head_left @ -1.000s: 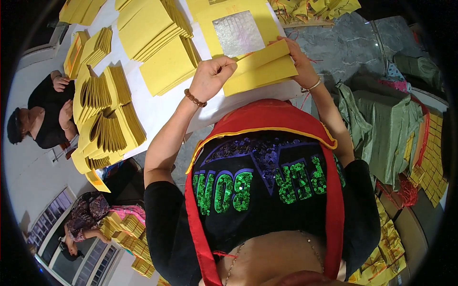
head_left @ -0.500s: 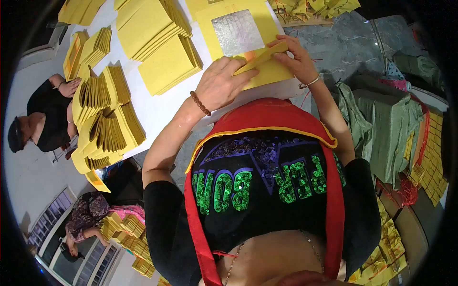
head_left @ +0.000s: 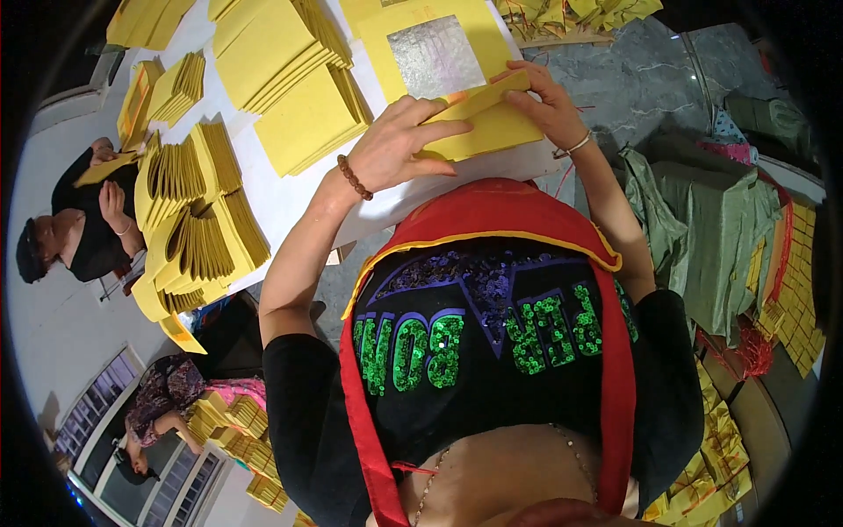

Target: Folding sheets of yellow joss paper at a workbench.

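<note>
A yellow paper sheet (head_left: 373, 19) with a silver foil square (head_left: 436, 56) lies in front of me, on top of other yellow paper. Its near edge is bent up into a long flap (head_left: 492, 98). My right hand (head_left: 546, 104) pinches the flap's right end between thumb and fingers. At the left end, my left hand (head_left: 402, 145) touches the flap with its fingers stretched and spread, the thumb apart below them. Part of the left end is hidden under these fingers.
Folded yellow paper stacks (head_left: 307, 123) cover the white table (head_left: 279, 206) to the left, with fanned bundles (head_left: 198, 246) beyond. Two people (head_left: 83, 220) are at the left. Wrapped green bundles (head_left: 702, 237) stand on the right, and yellow foil-paper pieces (head_left: 580, 13) lie at the far side.
My left hand has shifted slightly left and its thumb has spread away. The near flap stands wider and more upright. The person at upper left has lifted a yellow piece off the bundles.
</note>
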Demonstrator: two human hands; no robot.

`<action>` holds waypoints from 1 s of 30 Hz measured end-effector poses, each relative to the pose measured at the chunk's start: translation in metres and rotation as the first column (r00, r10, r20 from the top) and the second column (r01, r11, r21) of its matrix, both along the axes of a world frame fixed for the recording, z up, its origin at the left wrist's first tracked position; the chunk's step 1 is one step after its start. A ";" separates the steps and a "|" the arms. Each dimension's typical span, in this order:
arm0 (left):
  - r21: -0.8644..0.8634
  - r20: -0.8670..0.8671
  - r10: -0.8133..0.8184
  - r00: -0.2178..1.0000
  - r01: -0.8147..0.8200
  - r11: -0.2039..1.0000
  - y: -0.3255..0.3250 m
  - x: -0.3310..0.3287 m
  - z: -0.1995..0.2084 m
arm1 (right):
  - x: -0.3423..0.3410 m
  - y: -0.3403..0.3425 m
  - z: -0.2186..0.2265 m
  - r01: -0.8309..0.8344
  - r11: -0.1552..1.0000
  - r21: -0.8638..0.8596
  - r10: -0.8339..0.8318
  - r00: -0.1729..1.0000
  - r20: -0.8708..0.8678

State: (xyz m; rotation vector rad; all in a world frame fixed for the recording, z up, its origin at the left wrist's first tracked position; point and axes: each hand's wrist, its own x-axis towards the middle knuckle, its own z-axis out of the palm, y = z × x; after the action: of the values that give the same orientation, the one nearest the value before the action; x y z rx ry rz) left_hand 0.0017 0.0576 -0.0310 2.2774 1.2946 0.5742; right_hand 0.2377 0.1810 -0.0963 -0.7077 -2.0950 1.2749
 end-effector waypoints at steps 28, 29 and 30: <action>0.037 0.485 0.463 0.741 -0.547 0.836 -0.021 -0.002 -0.027 | -0.010 -0.011 -0.005 0.118 0.980 -0.160 -0.140 0.981 -0.135; 0.168 0.297 0.435 0.850 -0.495 0.853 -0.017 -0.006 -0.030 | -0.008 -0.010 -0.006 0.112 0.981 -0.158 -0.133 0.982 -0.135; 0.283 0.087 0.405 0.910 -0.412 0.866 -0.013 -0.009 -0.032 | -0.004 -0.007 -0.007 0.080 0.993 -0.084 -0.090 0.989 -0.117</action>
State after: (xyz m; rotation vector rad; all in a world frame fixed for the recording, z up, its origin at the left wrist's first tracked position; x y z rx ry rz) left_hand -0.0075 0.0442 -0.0630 2.2133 1.8028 0.9990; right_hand 0.2334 0.1738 -0.1032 -0.7277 -1.9066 1.3254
